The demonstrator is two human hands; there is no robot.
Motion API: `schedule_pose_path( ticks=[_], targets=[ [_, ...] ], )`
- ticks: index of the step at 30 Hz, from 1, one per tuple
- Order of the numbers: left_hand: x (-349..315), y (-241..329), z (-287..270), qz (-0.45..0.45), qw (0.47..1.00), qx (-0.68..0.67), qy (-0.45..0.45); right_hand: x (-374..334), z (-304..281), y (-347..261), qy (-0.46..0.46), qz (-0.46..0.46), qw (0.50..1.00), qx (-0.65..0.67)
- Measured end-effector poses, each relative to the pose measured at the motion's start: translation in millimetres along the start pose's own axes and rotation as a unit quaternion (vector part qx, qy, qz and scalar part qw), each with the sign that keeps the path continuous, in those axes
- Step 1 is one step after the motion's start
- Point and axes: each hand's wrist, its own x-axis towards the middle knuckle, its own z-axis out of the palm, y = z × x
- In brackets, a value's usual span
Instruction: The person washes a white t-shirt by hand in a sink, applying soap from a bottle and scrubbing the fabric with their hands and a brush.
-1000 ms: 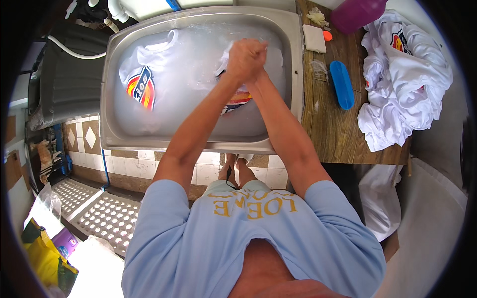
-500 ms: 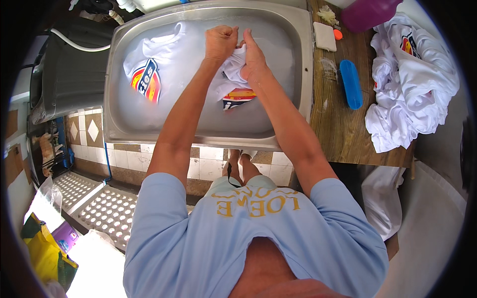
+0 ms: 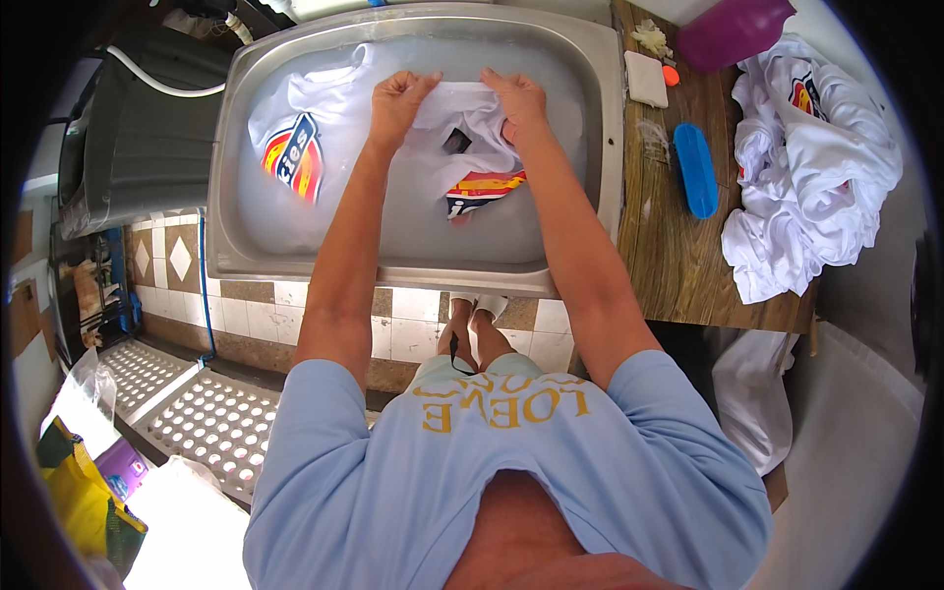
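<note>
A white T-shirt (image 3: pixel 477 134) with a red, yellow and dark blue print is stretched between my hands, its lower part lying in cloudy water. My left hand (image 3: pixel 398 103) pinches one end of the shirt's upper edge, and my right hand (image 3: pixel 518 100) grips the other end. That edge runs nearly straight across between them. A small dark patch, perhaps a label, shows on the wet cloth. Left of my hands, a second white T-shirt (image 3: pixel 339 123) with a similar print floats in the same metal basin (image 3: pixel 613 197).
On the wooden counter (image 3: pixel 678 285) at the right are a blue oblong brush (image 3: pixel 696 169), a whitish block (image 3: pixel 645 79), an orange cap (image 3: pixel 672 75), a purple container (image 3: pixel 733 31) and a heap of white shirts (image 3: pixel 821 187). A dark grey tub (image 3: pixel 138 138) stands left of the basin.
My hands were close together over bunched cloth. They have moved apart sideways, drawing the shirt's edge out between them and uncovering the dark patch.
</note>
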Motion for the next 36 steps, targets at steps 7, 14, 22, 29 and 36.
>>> schedule_pose_path(
  ticks=[7, 14, 22, 29, 36],
  targets=[
    [-40, 35, 138, 0.368, 0.89, 0.268, -0.015, -16, -24, 11, -0.227, -0.056, 0.951, 0.201],
    [18, 40, 106, 0.167, 0.921, 0.352, 0.007, -28, 21, -10, -0.014, 0.162, 0.946, 0.282],
    [6, 22, 108, 0.454, 0.837, 0.302, -0.043, -13, 8, -2, -0.211, 0.124, 0.897, 0.368],
    [-7, 26, 118, 0.388, 0.888, 0.248, -0.011, -23, 0, -2, -0.172, 0.061, 0.912, 0.366],
    [17, 0, 51, 0.152, 0.928, 0.331, 0.082, -22, 21, -12, 0.053, 0.145, 0.966, 0.208]
  ],
)
